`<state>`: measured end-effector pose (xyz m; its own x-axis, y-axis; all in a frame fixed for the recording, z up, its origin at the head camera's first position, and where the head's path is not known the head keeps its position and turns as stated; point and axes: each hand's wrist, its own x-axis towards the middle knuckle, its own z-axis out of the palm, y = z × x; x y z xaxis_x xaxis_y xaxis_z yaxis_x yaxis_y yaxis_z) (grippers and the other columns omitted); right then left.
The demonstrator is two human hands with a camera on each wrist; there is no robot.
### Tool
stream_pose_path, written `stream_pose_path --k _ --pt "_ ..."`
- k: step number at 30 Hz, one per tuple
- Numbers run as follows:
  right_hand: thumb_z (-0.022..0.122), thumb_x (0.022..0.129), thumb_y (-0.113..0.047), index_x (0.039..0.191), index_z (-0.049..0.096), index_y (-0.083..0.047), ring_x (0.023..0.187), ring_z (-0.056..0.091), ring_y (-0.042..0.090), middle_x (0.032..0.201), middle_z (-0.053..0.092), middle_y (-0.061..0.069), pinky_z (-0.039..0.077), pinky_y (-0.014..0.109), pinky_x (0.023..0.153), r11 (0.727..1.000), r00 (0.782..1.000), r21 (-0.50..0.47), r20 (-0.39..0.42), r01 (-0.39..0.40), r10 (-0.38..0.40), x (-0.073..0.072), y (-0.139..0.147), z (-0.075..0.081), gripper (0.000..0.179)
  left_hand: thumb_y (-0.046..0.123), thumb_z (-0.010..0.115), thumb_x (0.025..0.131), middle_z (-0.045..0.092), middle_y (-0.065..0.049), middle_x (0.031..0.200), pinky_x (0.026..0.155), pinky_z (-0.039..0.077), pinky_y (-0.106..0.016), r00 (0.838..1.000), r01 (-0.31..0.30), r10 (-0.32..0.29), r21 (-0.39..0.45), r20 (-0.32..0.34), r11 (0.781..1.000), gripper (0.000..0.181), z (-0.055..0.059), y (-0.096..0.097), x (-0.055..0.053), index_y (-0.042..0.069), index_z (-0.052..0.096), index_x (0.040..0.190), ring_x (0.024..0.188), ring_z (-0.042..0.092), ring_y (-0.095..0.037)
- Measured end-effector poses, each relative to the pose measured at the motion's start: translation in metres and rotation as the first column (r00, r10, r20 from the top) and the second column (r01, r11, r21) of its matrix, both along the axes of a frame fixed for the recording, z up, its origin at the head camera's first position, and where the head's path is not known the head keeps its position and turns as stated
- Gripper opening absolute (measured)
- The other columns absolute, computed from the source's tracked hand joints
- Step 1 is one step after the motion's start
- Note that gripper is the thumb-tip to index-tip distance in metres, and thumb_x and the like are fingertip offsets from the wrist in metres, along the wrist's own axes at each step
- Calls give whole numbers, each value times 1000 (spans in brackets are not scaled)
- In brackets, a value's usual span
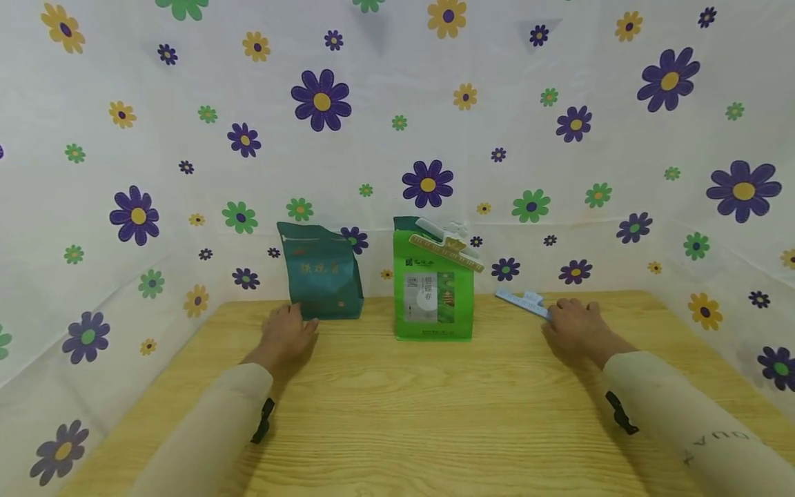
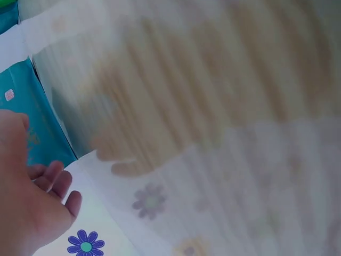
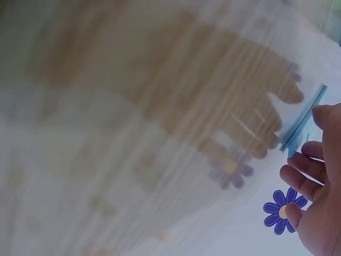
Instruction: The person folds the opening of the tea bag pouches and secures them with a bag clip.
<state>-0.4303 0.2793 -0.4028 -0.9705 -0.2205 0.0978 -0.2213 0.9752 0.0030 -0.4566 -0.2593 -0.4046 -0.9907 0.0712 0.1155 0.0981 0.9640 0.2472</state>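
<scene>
On the left of the table, a dark teal tea bag [image 1: 324,279] stands upright with its top unclipped. My left hand [image 1: 286,336] is at its lower left side, fingers loosely bent; whether they touch it is hard to tell. In the left wrist view, this hand [image 2: 26,208] lies beside the teal bag [image 2: 40,114]. On the right, a light blue sealing clip [image 1: 523,302] lies near the back edge. My right hand [image 1: 576,330] is at the clip's near end. The right wrist view has the clip [image 3: 303,120] by the fingers [image 3: 303,181], with no clear grip.
Between the hands stands a bright green tea bag [image 1: 433,304], with a white and gold clip [image 1: 448,248] slanting across its top. A flower-patterned white sheet [image 1: 373,152] encloses the back and sides of the wooden table [image 1: 404,414].
</scene>
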Motion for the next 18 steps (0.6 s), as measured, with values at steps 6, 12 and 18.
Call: stream_pose_path --k 6,12,18 --pt "50 101 -24 115 62 3 96 55 33 105 62 16 38 57 83 999 1000 42 6 1 -1 -4 1 -1 32 39 42 105 33 -42 144 109 26 -69 997 -36 37 -8 61 999 73 2 -2 -3 -21 27 143 133 32 -57" --pt "54 98 -16 106 63 2 92 56 33 100 63 17 37 55 80 996 1000 91 -5 -4 5 -3 1 1 22 38 43 105 37 -43 136 104 32 -67 995 -88 89 -28 40 996 73 4 -4 -7 -24 26 139 126 38 -57" --pt "60 95 -9 95 62 -2 82 56 29 88 63 13 37 54 79 993 999 118 -46 -9 14 -3 4 2 8 31 37 107 35 -42 140 108 28 -68 994 -98 95 71 51 993 65 4 -8 -10 -23 26 141 130 34 -57"
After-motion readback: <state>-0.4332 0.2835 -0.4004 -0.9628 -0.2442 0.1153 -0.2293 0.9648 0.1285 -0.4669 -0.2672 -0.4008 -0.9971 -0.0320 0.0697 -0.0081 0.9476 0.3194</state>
